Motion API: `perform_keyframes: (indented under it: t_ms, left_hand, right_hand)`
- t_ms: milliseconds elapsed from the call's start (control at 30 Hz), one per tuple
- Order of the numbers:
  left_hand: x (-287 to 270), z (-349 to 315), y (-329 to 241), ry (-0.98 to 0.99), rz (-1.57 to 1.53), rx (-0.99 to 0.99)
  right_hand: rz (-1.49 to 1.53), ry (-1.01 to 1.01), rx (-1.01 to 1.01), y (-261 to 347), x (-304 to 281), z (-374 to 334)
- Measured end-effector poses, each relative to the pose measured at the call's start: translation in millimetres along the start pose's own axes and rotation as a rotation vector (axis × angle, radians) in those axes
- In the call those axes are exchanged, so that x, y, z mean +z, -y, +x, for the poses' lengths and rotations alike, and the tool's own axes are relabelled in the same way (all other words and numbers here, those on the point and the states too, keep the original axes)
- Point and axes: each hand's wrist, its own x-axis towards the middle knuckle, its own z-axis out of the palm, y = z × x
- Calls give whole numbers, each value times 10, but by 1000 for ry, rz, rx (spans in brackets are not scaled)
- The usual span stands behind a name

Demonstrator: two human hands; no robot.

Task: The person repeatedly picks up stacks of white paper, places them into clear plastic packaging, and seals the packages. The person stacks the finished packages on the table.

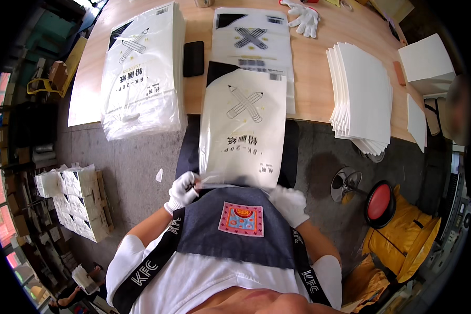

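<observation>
A clear plastic bag of drawing paper (246, 133), printed with crossed pencils and a black corner, reaches from the table edge toward my apron. My left hand (182, 191), in a white knit glove, pinches the left corner of the bag's near end. At the opposite corner is my right hand (289, 203), also gloved and blurred by motion, its fingers closed at the plastic edge. The loose flap of the bag stretches between both hands. Beneath the bag's far end lie flat printed plastic bags (254, 55) of the same design.
A tall stack of packed paper bags (141, 68) overhangs the table (309, 78) at left, beside a black phone (193, 58). Fanned white paper (363, 97) lies at right; a spare glove (304, 21) lies farther back. A red-topped stool (378, 208) and a loaded pallet (81, 201) flank me.
</observation>
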Motion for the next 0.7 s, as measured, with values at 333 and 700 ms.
perform_keyframes:
  t_ms: [333,700]
  left_hand:
    - [237,1063,-398,-174,39,16]
    - [67,928,757,-364,-181,-180]
  right_hand:
    - [33,-290,83,-262,-433,759]
    - [734,-238,358,-774,310,880]
